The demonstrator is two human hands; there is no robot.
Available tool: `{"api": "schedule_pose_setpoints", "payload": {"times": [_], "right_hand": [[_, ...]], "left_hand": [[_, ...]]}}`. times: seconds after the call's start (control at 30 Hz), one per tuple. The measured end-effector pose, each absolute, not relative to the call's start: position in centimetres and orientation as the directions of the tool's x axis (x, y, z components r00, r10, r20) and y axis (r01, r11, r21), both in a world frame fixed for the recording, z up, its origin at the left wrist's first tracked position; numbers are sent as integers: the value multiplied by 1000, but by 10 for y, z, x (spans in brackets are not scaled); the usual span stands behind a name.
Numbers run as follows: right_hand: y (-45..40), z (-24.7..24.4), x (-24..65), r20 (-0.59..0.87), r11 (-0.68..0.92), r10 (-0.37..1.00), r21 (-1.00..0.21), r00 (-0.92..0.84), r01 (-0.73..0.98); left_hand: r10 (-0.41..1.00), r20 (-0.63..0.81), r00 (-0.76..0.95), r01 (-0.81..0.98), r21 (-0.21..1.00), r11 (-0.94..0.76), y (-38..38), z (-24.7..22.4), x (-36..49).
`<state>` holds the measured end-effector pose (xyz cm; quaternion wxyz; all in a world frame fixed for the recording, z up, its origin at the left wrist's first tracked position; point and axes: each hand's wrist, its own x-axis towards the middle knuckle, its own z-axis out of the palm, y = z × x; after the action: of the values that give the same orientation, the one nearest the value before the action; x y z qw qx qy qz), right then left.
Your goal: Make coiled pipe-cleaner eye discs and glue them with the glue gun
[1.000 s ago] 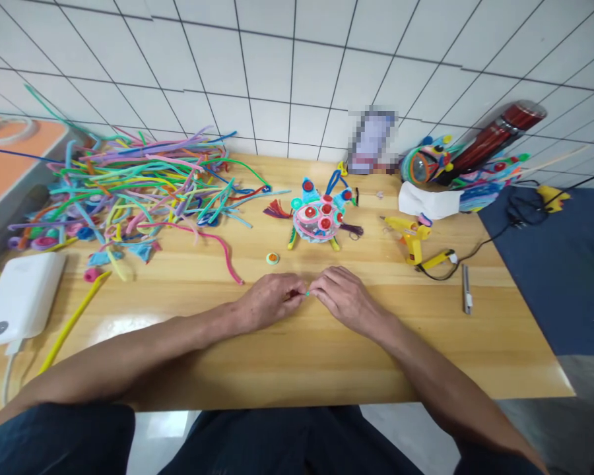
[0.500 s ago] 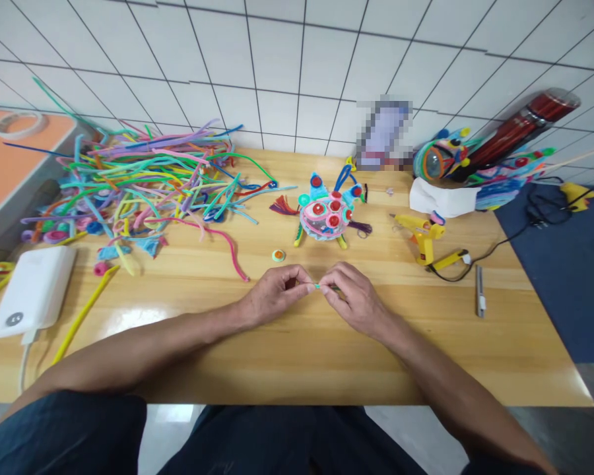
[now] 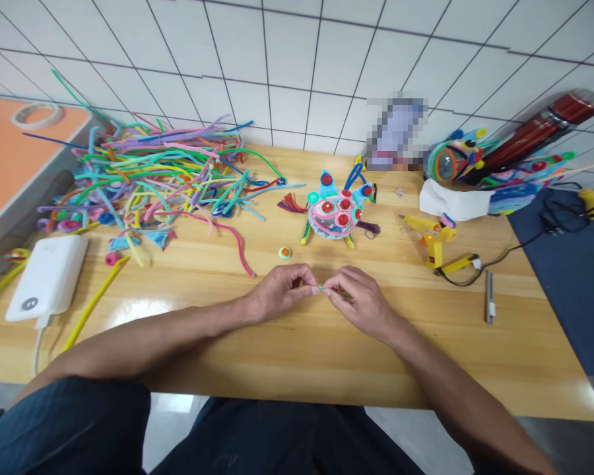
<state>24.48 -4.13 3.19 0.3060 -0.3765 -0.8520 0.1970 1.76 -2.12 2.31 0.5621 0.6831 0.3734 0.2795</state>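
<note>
Left hand (image 3: 283,290): fingertips pinched on one side of the small green piece (image 3: 321,288).
Right hand (image 3: 357,300): fingertips pinched on its other side.
Green piece: between the hands, above the surface (image 3: 287,349).
Decorated figure (image 3: 334,214): on the surface, beyond the hands.
Round disc (image 3: 285,253): near the figure.
Glue gun (image 3: 431,237): to the figure's right.

2 hands (image 3: 321,297) pinching a small green piece (image 3: 321,288)
</note>
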Motion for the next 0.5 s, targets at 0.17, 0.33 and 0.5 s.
{"api": "schedule_pose_setpoints", "payload": {"times": [0.17,0.33,0.5], "right_hand": [[-42,30,244,250,460,870,-724,-426,515],[-40,30,248,339,595,798,-580,-499,557],[-41,32,247,367,687,724,-460,-584,562]], "left_hand": [[851,-39,524,79,997,-3,-20,21,20],[801,-86,593,205,978,-47,-15,26,16],[777,-48,628,272,949,-161,-15,26,14]]}}
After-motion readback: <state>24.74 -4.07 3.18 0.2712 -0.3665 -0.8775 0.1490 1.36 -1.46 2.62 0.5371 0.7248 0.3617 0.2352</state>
